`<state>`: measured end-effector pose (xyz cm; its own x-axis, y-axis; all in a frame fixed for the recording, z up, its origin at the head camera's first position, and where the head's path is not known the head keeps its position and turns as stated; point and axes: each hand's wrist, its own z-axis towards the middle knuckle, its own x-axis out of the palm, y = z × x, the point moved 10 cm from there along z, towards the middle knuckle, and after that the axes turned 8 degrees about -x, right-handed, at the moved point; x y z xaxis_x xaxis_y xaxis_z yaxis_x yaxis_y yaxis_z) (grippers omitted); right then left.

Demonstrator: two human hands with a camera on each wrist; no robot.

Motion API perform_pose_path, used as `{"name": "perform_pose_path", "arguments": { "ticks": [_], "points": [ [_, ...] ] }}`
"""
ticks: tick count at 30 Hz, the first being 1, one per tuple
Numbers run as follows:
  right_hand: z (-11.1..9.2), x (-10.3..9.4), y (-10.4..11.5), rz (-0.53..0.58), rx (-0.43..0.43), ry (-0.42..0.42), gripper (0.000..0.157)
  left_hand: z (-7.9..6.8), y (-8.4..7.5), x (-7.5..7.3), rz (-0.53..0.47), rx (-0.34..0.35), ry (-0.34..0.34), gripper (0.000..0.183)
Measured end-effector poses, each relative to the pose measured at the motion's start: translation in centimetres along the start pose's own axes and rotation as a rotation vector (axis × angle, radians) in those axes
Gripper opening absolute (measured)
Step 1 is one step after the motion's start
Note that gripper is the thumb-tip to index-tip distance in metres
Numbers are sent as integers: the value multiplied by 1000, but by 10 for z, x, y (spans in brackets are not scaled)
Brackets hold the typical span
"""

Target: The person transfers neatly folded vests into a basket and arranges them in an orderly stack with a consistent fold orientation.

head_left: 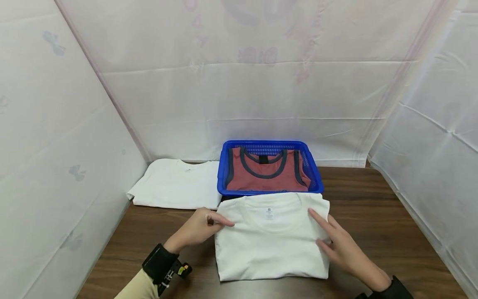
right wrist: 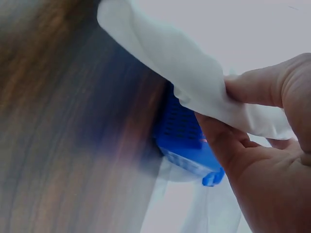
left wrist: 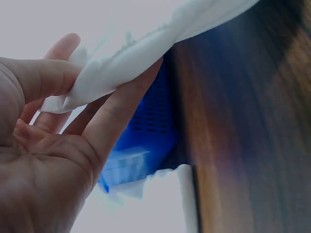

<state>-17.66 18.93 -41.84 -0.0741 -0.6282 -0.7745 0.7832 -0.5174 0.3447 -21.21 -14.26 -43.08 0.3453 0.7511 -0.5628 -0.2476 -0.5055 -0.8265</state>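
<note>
A folded white T-shirt [head_left: 274,249], its neckline and printed label facing up, lies across the front of the view between both hands. My left hand [head_left: 203,226] grips its left side near the shoulder; in the left wrist view the thumb and fingers [left wrist: 124,109] have the folded edge between them. On the opposite side my right hand [head_left: 337,243] holds the right edge, and the right wrist view shows the thumb above the cloth with fingers [right wrist: 221,141] beneath. The shirt's far edge overlaps the front of a blue plastic basket [head_left: 318,182] in the head view.
Inside the basket lies a folded red top [head_left: 267,182] with dark grey trim. Another folded white shirt [head_left: 175,187] rests on the brown wooden table [head_left: 373,207] left of the basket. Pale curtains [head_left: 239,95] enclose the table at the back and both sides.
</note>
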Motion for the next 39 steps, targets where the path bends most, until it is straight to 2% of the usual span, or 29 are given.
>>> {"name": "perform_pose_path", "arguments": {
  "ticks": [6,10,16,20,23,26,31,34,39],
  "points": [
    [6,-12,4,-35,-19,-46,92,0,-13,-10,36,13,-53,30],
    [10,-19,9,-70,-52,-80,83,-1,-25,-17,52,59,-122,36],
    [20,-31,12,-88,-80,-137,72,-5,-47,-33,123,185,-328,35],
    [26,-40,16,-117,-89,-182,70,-7,-56,-42,165,222,-437,35],
    [32,-45,18,-138,-97,-212,71,-7,-61,-47,160,226,-459,33],
    [38,-49,18,-141,-97,-226,73,-4,-65,-48,147,225,-444,32],
    [50,-57,18,-138,-101,-250,74,1,-70,-50,146,232,-438,51],
    [58,-63,19,-138,-131,-279,75,4,-75,-56,162,257,-486,54],
    [72,-67,15,-132,-155,-308,77,8,-84,-71,188,329,-605,44]
  ]
}}
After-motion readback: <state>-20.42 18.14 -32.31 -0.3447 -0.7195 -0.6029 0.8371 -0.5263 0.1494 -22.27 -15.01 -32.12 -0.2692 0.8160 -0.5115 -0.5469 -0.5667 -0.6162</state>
